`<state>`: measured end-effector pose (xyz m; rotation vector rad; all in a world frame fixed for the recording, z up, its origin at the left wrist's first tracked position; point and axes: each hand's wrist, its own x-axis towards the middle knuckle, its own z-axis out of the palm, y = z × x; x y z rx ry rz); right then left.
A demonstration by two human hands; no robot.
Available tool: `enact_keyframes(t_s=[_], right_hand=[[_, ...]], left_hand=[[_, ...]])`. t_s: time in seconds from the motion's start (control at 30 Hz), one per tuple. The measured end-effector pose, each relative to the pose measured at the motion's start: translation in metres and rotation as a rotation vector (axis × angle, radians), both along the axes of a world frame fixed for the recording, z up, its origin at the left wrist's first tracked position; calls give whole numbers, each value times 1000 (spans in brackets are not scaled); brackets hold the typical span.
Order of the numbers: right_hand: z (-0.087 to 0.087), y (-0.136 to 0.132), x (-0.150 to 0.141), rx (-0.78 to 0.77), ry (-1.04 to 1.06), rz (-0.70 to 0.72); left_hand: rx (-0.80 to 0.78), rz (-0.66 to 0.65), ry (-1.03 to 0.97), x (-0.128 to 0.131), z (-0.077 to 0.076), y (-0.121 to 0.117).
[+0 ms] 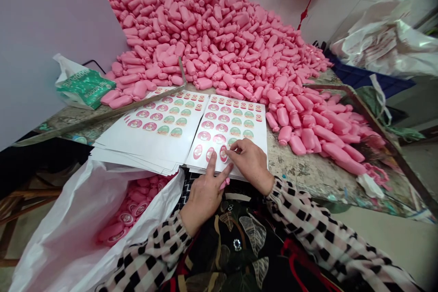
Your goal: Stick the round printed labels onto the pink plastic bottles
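A sheet of stickers lies in front of me, with round pink and green labels and a row of oval red ones near its lower edge. My right hand pinches at the edge of an oval red sticker, thumb and forefinger closed together. Two fingers of my left hand reach onto the sheet beside that sticker. Under the same hand pokes out the end of a small pink bottle; most of it is hidden by the palm and curled fingers.
Pink bottles are heaped high against the wall. More sticker sheets are stacked at left, below a wooden strip. A white sack holds labelled pink bottles. A green tissue pack stands left; plastic bags are at right.
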<state>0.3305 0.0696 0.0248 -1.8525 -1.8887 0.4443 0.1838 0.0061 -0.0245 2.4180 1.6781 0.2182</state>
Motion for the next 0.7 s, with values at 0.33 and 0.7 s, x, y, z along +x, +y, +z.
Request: enact_keyframes(t_s=[0.33, 0.7], right_hand=[[-37, 8, 21, -33, 471, -53], [-11, -2, 18, -16, 865, -9]], left_hand=[[-36, -65, -189, -10, -2, -1], [-694, 403, -1581, -12, 40, 2]])
